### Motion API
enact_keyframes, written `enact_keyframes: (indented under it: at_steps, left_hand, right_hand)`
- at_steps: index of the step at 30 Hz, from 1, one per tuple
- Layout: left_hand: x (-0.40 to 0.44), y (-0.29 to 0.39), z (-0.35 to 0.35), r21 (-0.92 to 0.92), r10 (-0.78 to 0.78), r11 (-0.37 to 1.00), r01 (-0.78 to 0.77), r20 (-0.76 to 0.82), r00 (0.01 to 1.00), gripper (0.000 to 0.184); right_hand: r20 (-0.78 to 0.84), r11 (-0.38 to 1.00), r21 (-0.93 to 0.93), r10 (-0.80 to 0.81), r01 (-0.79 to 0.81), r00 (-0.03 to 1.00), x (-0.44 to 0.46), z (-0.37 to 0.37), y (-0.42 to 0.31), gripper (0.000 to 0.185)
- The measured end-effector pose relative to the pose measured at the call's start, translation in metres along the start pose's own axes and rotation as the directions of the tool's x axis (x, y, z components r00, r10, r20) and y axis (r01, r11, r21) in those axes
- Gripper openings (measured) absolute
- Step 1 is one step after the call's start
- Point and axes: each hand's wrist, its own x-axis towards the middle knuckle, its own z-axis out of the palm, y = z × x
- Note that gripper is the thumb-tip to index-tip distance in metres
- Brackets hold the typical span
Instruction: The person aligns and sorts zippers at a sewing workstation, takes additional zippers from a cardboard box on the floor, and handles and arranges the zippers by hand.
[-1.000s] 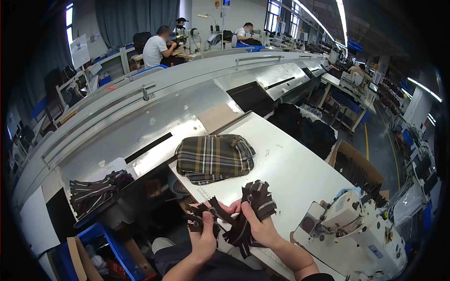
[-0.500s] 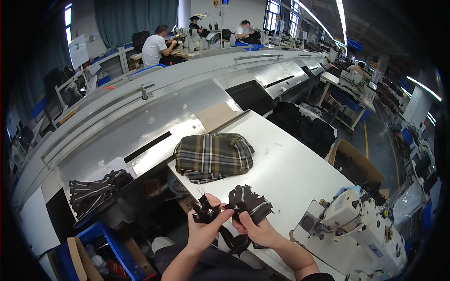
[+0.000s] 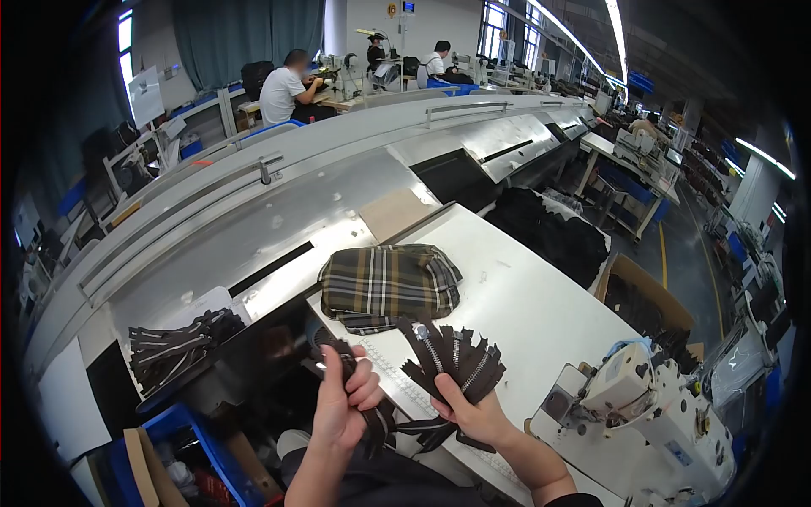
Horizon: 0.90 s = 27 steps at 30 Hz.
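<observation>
My right hand grips a fanned bunch of dark zippers with silver metal teeth, held over the front edge of the white table. To its left, my left hand is closed around more dark zipper tape, whose ends hang below the fingers. Tape hangs in the gap between the two hands; whether it links both bunches I cannot tell. Just beyond them lies a folded stack of plaid fabric in brown, black and white. A ruler strip runs along the table edge under the zippers.
A white sewing machine stands at the right of the white table. More zippers lie on the metal ledge at left. A blue crate is below. Black fabric and a cardboard box lie beyond. People sit at machines behind.
My hands have moved apart; the left went left and now grips zipper tape in a fist. The zippers in my right hand are fanned wider.
</observation>
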Motion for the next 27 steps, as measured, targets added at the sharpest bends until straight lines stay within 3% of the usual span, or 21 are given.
enact_keyframes:
  at_steps: [2, 3, 5, 6, 7, 10, 13, 14, 15, 17, 18, 19, 21, 22, 23, 25, 27]
  left_hand:
    - [-0.003, -0.006, 0.004, 0.209, -0.107, 0.972, 0.106, -0.005, 0.994, 0.014]
    - [-0.005, -0.012, 0.005, 0.15, -0.118, 0.982, 0.117, 0.002, 0.993, 0.01]
    - [-0.009, -0.019, 0.012, 0.307, -0.042, 0.951, 0.044, -0.014, 0.999, 0.011]
    - [-0.012, -0.021, 0.023, 0.346, 0.014, 0.938, 0.022, -0.101, 0.995, 0.012]
    - [-0.011, -0.024, 0.021, 0.351, 0.05, 0.936, -0.017, -0.087, 0.995, 0.012]
    - [-0.01, -0.034, 0.014, 0.403, 0.146, 0.909, -0.106, -0.069, 0.987, 0.01]
    - [-0.013, -0.043, 0.013, 0.364, 0.188, 0.917, -0.166, -0.027, 0.982, 0.009]
    - [-0.014, -0.048, 0.006, 0.478, 0.209, 0.86, -0.18, -0.009, 0.978, 0.007]
    - [-0.018, -0.041, 0.01, 0.567, 0.176, 0.811, -0.147, 0.003, 0.984, 0.01]
    - [-0.013, -0.053, -0.002, 0.54, 0.361, 0.783, -0.309, 0.011, 0.933, 0.009]
    - [-0.018, -0.039, 0.015, 0.61, 0.401, 0.689, -0.392, 0.131, 0.907, 0.01]
    - [-0.015, -0.041, 0.013, 0.631, 0.477, 0.642, -0.436, 0.116, 0.871, 0.014]
    - [-0.014, -0.022, 0.003, 0.298, 0.265, 0.9, -0.317, 0.203, 0.943, 0.017]
    - [-0.013, -0.009, 0.004, 0.051, 0.129, 0.99, -0.135, 0.101, 0.986, 0.025]
    - [-0.008, -0.002, -0.001, -0.184, 0.067, 0.982, -0.042, 0.131, 0.989, 0.026]
    - [-0.001, 0.002, 0.003, -0.292, 0.008, 0.956, 0.032, 0.136, 0.991, 0.028]
    - [0.002, -0.004, 0.001, -0.195, -0.109, 0.973, 0.125, 0.091, 0.99, 0.028]
  right_hand:
    - [-0.001, 1.0, 0.006, -0.013, 0.013, 1.0, 0.0, 0.003, 0.003, 0.016]
    - [-0.005, 1.0, 0.009, -0.018, 0.018, 1.0, 0.0, 0.004, 0.004, 0.015]
    - [0.069, 0.998, -0.046, -0.049, 0.052, 0.996, 0.0, 0.002, 0.005, 0.014]
    - [0.091, 0.994, -0.088, -0.057, 0.065, 0.994, 0.001, 0.003, 0.002, 0.014]
    - [0.113, 0.988, -0.129, -0.064, 0.079, 0.991, 0.001, 0.004, 0.001, 0.016]
    - [0.022, 0.985, -0.09, -0.146, 0.147, 0.989, 0.0, 0.008, 0.009, 0.017]
    - [0.035, 0.842, -0.377, -0.404, 0.387, 0.914, 0.001, 0.011, 0.01, 0.019]
    - [0.003, 0.627, -0.561, -0.651, 0.541, 0.759, 0.008, 0.014, 0.016, 0.022]
    - [-0.078, 0.781, -0.404, -0.548, 0.476, 0.833, 0.006, 0.013, 0.016, 0.023]
    - [-0.158, 0.959, -0.029, -0.284, 0.283, 0.946, 0.002, 0.01, 0.015, 0.026]
    - [-0.168, 0.955, -0.009, -0.293, 0.295, 0.941, 0.006, 0.007, 0.011, 0.029]
    - [-0.154, 0.957, -0.031, -0.29, 0.289, 0.944, 0.008, 0.001, 0.01, 0.031]
    - [-0.08, 0.987, -0.043, -0.156, 0.153, 0.985, 0.006, -0.006, -0.007, 0.028]
    - [-0.061, 0.988, -0.034, -0.152, 0.151, 0.986, 0.005, -0.005, -0.01, 0.025]
    - [-0.041, 0.989, -0.025, -0.148, 0.147, 0.988, 0.004, -0.004, -0.011, 0.023]
    - [-0.004, 0.99, -0.038, -0.136, 0.136, 0.991, 0.004, -0.001, -0.008, 0.018]
    - [0.027, 0.988, -0.085, -0.124, 0.126, 0.992, 0.002, 0.001, 0.003, 0.013]
